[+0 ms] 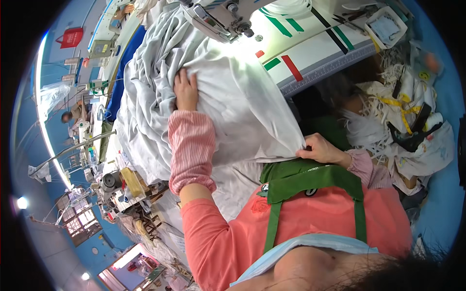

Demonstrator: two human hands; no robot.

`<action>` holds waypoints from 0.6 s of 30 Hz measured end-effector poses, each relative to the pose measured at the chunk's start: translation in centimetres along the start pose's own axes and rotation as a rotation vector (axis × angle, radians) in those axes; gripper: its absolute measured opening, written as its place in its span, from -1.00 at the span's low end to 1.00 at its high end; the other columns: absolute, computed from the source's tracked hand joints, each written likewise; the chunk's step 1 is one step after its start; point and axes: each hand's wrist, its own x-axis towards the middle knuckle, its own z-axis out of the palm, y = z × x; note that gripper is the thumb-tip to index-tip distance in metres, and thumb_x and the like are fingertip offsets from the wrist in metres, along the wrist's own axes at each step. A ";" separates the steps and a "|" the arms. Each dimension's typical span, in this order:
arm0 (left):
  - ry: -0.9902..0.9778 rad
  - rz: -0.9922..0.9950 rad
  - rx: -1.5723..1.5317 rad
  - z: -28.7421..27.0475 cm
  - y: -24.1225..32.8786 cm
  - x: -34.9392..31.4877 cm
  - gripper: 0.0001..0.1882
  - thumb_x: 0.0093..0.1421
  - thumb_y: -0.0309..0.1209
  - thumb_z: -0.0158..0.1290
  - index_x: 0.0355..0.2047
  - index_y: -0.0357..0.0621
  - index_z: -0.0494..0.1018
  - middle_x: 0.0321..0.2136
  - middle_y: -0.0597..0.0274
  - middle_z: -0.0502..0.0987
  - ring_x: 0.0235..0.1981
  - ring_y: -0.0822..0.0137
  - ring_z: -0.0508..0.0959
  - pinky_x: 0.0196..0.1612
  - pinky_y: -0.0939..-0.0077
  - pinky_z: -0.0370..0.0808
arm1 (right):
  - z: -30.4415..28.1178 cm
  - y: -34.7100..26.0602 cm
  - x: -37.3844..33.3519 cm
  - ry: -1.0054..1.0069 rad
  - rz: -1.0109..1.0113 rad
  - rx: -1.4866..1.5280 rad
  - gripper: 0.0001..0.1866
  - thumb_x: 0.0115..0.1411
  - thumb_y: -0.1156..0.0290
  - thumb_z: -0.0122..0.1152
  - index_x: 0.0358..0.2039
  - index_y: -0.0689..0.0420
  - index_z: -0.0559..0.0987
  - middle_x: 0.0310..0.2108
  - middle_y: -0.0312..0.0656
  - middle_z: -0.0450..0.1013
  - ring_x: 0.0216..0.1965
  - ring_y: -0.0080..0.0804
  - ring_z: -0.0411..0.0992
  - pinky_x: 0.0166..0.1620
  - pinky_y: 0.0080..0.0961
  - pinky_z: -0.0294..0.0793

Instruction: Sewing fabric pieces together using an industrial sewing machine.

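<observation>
A large sheet of pale grey fabric [238, 106] is spread over the sewing table and hangs down toward my lap. Its left part lies in thick, bunched folds. My left hand [186, 90] rests flat on the cloth with its fingers stretched out, below the sewing machine head [213, 22]. At the right, my right hand [320, 149] pinches a corner of the fabric between thumb and fingers, near the green apron [315, 183]. The cloth's far edge runs up under the lit needle area, where its exact contact with the machine is hard to make out.
Coloured tape strips [292, 68] and a ruler edge [330, 68] mark the white tabletop. Beyond them stand a pale plastic tray [386, 27] and scissors [347, 23]. Fabric scraps with a yellow measuring tape [405, 110] are heaped at the right. More sewing stations line the left.
</observation>
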 end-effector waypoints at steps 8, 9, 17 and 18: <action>-0.084 0.667 -0.280 -2.2 16.5 -4.3 -0.66 -0.01 -0.42 0.22 -0.17 -0.03 0.50 -0.14 0.17 0.49 -0.02 0.08 0.45 0.00 0.16 0.33 | -0.2 -0.2 -1.6 -0.023 -0.086 0.046 -0.77 0.10 0.34 0.33 -0.40 0.29 0.63 -0.53 -0.07 0.49 -0.59 -0.41 0.42 -0.49 -0.47 0.34; -0.145 0.577 -0.294 -1.8 15.9 -4.8 -0.67 -0.02 -0.43 0.22 -0.18 -0.04 0.49 -0.15 0.19 0.48 -0.02 0.10 0.45 0.01 0.17 0.32 | -0.3 -0.1 -1.7 -0.025 -0.089 0.044 -0.77 0.10 0.34 0.33 -0.40 0.29 0.63 -0.53 -0.07 0.49 -0.59 -0.41 0.42 -0.49 -0.47 0.34; -0.161 0.615 -0.301 -1.5 14.4 -4.4 -0.73 0.01 -0.48 0.19 -0.22 -0.10 0.49 -0.16 0.16 0.47 -0.03 0.08 0.45 0.00 0.18 0.30 | 0.3 1.1 -2.4 0.087 -0.232 -0.029 -0.76 0.04 0.35 0.38 -0.47 0.30 0.61 -0.52 -0.04 0.47 -0.57 -0.19 0.43 -0.52 -0.40 0.32; -0.158 0.625 -0.308 -1.3 14.4 -4.0 -0.72 0.00 -0.45 0.20 -0.22 -0.07 0.50 -0.15 0.17 0.47 -0.03 0.10 0.45 0.00 0.20 0.30 | 0.2 1.0 -2.3 0.089 -0.230 -0.028 -0.76 0.04 0.35 0.38 -0.47 0.30 0.61 -0.52 -0.04 0.47 -0.57 -0.19 0.43 -0.52 -0.40 0.32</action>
